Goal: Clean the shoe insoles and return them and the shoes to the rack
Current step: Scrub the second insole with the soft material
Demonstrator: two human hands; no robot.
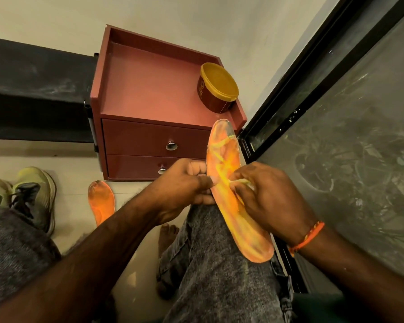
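- My left hand point(184, 183) is closed on the long edge of the orange insole point(231, 190), fingers curled under and thumb on top, about at its middle.
- My right hand point(266, 197) is closed too, pinching something small and pale against the insole's face; too little of it shows for me to say what it is.
- The insole rests across my knee point(219, 252), toe pointing to 12 o'clock toward the red drawer unit point(154, 89), heel toward me.
- It looks thin, light and bendy, so I'd keep hold at the middle edge and let the knee back it up while I rub; gripped by one end it would likely flop.
- The second insole point(102, 201) lies on the floor at 9 o'clock from my hands, with the green shoes point(28, 194) further out that way.
- A yellow-lidded tub point(218, 87) sits on the unit at 12 o'clock.
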